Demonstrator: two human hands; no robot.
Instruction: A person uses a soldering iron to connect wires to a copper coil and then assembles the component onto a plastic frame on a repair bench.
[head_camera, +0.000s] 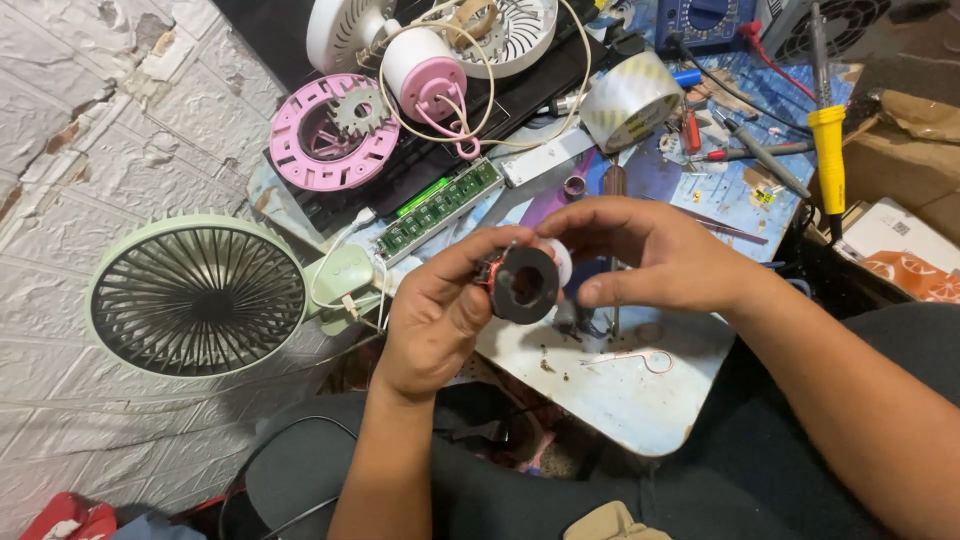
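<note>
Dark ring-shaped motor part (524, 284) held between both your hands, above the near edge of the counter (620, 390).

Your left hand (440, 315) has its grip clamped on the ring's left side, where copper windings show; your right hand (640, 255) pinches the right side, thumb low, fingers over the top; the ring's open centre faces you, its axis pointing toward the camera; a pale green fan (197, 296) lies just left of your left hand; a tape roll (630, 98) sits farther back.
</note>
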